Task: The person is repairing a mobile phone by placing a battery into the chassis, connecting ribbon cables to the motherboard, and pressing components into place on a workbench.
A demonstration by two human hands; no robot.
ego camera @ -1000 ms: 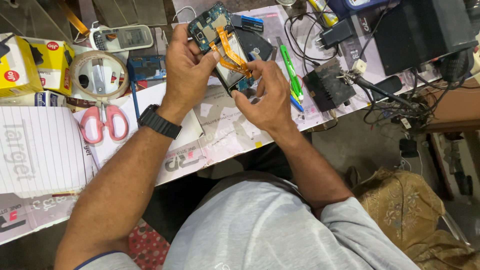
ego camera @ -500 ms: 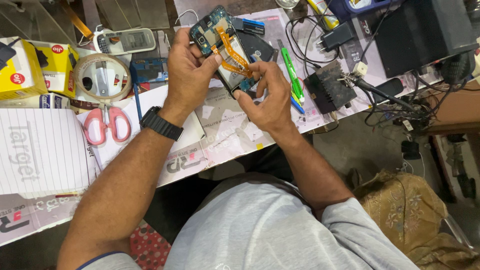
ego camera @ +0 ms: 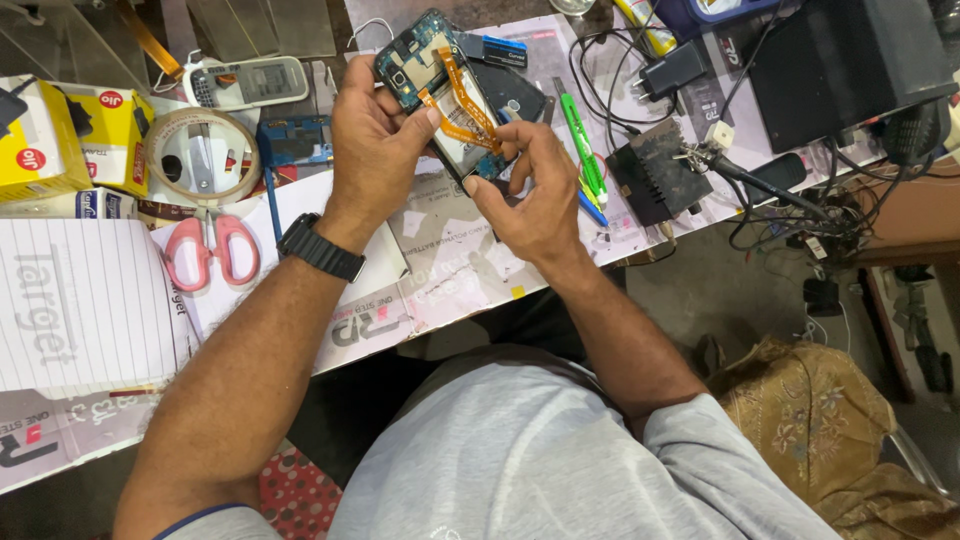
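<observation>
An opened phone point(ego camera: 432, 75) with a bare circuit board and orange flex ribbons point(ego camera: 468, 108) is held above the workbench. My left hand point(ego camera: 375, 140) grips its upper part from the left, with a black watch point(ego camera: 320, 248) on that wrist. My right hand point(ego camera: 535, 190) holds the phone's lower end, thumb and fingers pinched at the bottom of the board.
On the bench lie pink-handled scissors point(ego camera: 210, 248), a tape roll point(ego camera: 202, 155), yellow boxes point(ego camera: 60, 130), an old keypad phone point(ego camera: 245, 82), a green tool point(ego camera: 582, 150), a black block point(ego camera: 655, 172), a soldering iron point(ego camera: 750, 180) with tangled cables, and a lined notepad point(ego camera: 85, 300).
Both hands and the phone have stayed together above the bench; my right hand's fingers have shifted slightly along the phone's lower end.
</observation>
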